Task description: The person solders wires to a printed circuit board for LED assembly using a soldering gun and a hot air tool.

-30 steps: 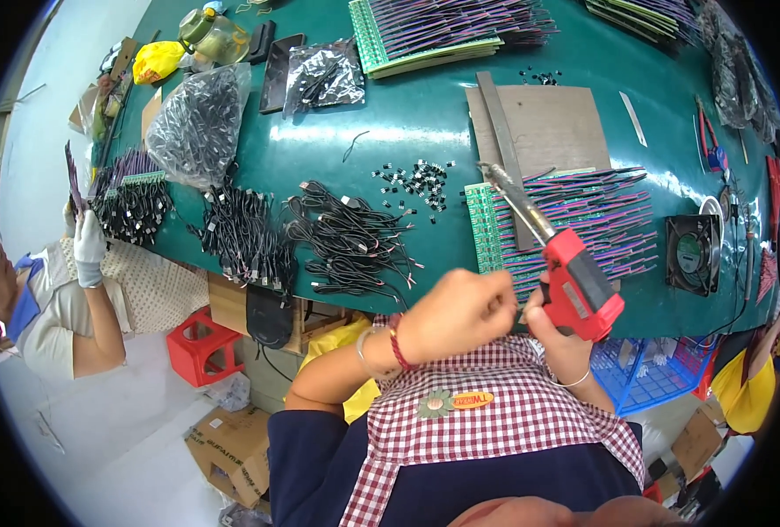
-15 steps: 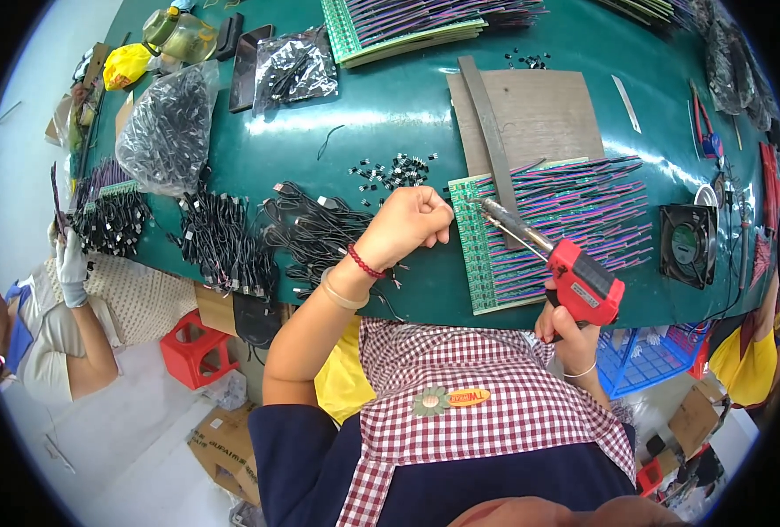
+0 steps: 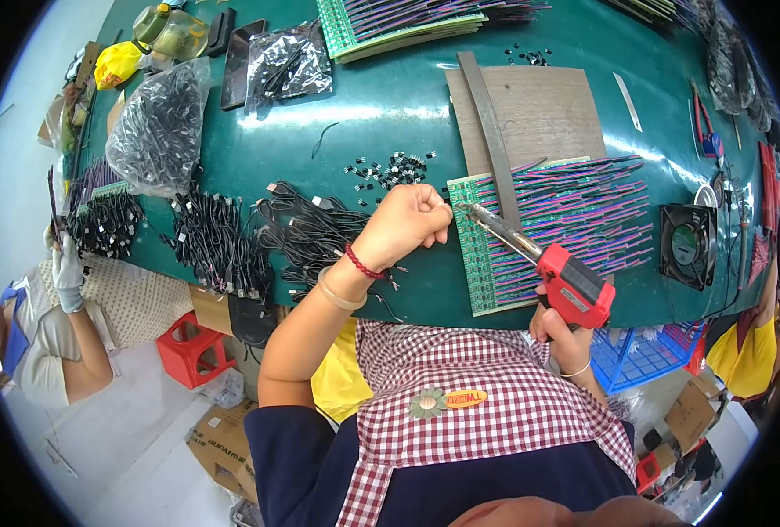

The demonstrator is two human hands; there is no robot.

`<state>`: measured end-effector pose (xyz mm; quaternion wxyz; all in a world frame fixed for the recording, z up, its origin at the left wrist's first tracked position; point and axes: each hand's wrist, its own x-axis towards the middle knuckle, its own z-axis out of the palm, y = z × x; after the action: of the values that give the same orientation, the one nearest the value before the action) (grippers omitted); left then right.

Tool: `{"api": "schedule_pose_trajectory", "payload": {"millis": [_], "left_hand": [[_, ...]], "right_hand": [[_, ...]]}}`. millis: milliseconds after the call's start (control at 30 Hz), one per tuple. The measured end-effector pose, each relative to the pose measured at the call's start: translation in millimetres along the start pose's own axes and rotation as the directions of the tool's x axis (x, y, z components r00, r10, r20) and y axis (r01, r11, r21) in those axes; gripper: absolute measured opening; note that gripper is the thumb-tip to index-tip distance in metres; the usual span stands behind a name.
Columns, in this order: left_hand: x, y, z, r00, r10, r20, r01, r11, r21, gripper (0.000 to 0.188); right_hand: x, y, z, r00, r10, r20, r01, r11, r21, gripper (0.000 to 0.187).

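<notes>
My right hand (image 3: 566, 341) is wrapped round the handle of a red soldering gun (image 3: 576, 285). The gun's metal tip reaches the left strip of a green circuit board panel (image 3: 485, 272), close to my left fingertips. Rows of purple and black wires (image 3: 574, 224) run rightward from that panel. At the panel's upper left edge, my left hand (image 3: 408, 221) is closed in a pinch; whatever it holds is hidden. A flat metal bar (image 3: 488, 132) lies across a brown board (image 3: 552, 110) and the panel's top. Small black connectors (image 3: 400, 167) are scattered just beyond my left hand.
Bundles of black cables (image 3: 306, 233) lie left of my arm. Behind them sits a clear bag of black parts (image 3: 157, 132). More wired panels (image 3: 399, 31) are stacked at the back. A black fan (image 3: 687, 246) stands at right. Another person's gloved hand (image 3: 68, 272) is at far left.
The soldering gun has shifted slightly left, its tip now nearer my left fingertips. My left hand stays nearly in place, still pinched.
</notes>
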<state>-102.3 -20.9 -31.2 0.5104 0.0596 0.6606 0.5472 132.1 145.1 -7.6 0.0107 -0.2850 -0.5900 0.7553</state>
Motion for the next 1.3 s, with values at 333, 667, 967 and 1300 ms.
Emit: {"api": "schedule_pose_trajectory", "payload": {"millis": [333,667,967,1300], "left_hand": [[1,0,1,1.0,0.008,-0.007,-0.008,1.0,0.004,0.011],[1,-2,1,1.0,0.012,-0.016,-0.012,1.0,0.014,0.012],[1,1,2,1.0,0.007,-0.015,-0.007,1.0,0.025,0.011],[2,-1,2,0.999,0.035,-0.036,-0.034,0.999,0.023,0.011]], "right_hand": [[-2,7,-5,1.0,0.021,0.001,-0.021,0.999,-0.026,0.026],[-2,-7,2,0.999,-0.035,-0.018,0.034,0.999,-0.036,0.035],[-3,2,-2,1.0,0.015,-0.006,-0.015,1.0,-0.028,0.025],[-4,-8,0,1.0,-0.007,-0.018,0.007,0.999,0.034,0.03]]}}
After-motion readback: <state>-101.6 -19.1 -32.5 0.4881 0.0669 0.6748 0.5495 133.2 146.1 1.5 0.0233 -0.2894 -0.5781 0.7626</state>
